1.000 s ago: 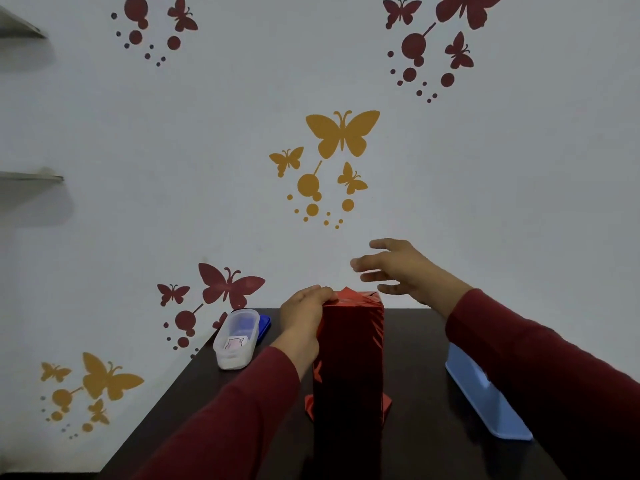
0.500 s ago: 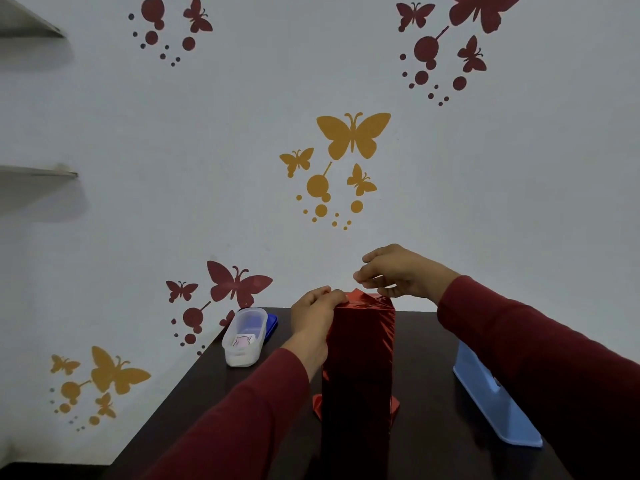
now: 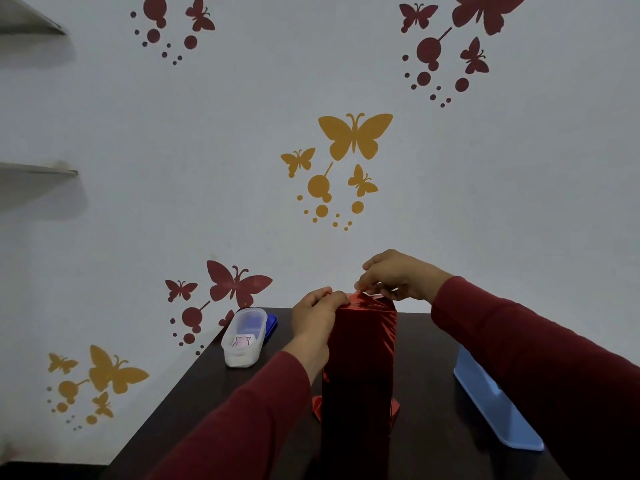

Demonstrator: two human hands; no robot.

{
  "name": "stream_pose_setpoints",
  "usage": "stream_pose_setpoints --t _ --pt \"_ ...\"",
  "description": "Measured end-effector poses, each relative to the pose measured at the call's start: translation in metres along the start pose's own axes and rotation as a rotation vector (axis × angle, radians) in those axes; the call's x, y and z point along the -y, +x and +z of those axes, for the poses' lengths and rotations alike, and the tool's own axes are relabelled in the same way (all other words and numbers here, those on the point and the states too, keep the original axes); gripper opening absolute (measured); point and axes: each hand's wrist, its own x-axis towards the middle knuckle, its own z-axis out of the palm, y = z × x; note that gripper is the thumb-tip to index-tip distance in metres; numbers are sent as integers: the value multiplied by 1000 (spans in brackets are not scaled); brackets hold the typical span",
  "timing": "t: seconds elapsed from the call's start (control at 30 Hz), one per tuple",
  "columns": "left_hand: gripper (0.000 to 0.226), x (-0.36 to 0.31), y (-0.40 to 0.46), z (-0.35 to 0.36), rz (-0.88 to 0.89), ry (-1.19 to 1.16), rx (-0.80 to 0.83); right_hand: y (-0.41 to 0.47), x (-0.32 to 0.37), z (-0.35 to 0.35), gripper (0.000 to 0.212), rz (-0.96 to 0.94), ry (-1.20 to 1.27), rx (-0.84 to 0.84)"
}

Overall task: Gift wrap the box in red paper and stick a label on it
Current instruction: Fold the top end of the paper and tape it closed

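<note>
Red foil paper (image 3: 360, 344) covers a tall box standing upright on the dark table (image 3: 194, 410), roughly at its middle. Small flaps of the paper splay out on the tabletop at the box's foot, on both sides. At the top the paper is gathered into creased folds.

The left hand (image 3: 313, 317) sits against the upper left edge of the box, its fingers curled over and gripping the paper at the top corner. The right hand (image 3: 398, 277) is over the top of the box from the far side, fingers bent down, its fingertips pinching a fold of the paper at the top edge. Both arms are in dark red sleeves.

Left of the box, near the table's far left corner, stands a clear tub (image 3: 244, 337) with something pale pink inside; what it is cannot be told. A blue lid (image 3: 272, 323) lies just behind the tub, touching it or nearly so. To the right of the box, well apart from it, lies a light blue tray (image 3: 495, 410), partly hidden by the right sleeve.

Behind the table is a pale wall (image 3: 207, 168) with red and yellow butterfly stickers.
</note>
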Motion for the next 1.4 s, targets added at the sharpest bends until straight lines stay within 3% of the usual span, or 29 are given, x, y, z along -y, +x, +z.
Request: stream_pose_setpoints --t 0.17,0.3,0.4,0.6,0.77,0.8,0.9,0.97,1.07,1.13,1.23,1.33,1.4 --pt "31 0 0 0 -4 -1 -2 1 -1 1 47 11 -63 -19" --pt "30 0 -2 0 0 2 -4 2 -3 2 17 24 -110 -41" --pt "30 -1 -3 0 0 11 7 6 -1 4 34 36 -165 -71" --pt "10 -13 -7 3 -16 135 12 11 4 8 25 69 -234 -97" --pt "74 -32 -6 11 -94 231 -6 14 8 11 33 72 -237 -88" --pt "73 -35 -6 13 -83 279 -4 14 9 11 34 76 -235 -84" --pt "37 -35 1 16 -47 436 -48 16 10 10 35 92 -249 -76" --pt "25 -33 6 16 -19 482 -69 16 11 9 33 121 -240 -73" --pt "24 -32 8 14 9 483 -76 19 9 3 86 107 -259 -106" --pt "21 -30 8 14 25 455 -67 18 7 -2 98 119 -295 -69" --pt "15 -27 6 14 47 438 -45 9 -5 -2 64 191 -137 -21" --pt "15 -23 9 15 69 411 -50 9 -29 10 45 204 434 -36" --pt "14 -23 8 15 91 432 -74 17 -37 21 37 148 565 -86"
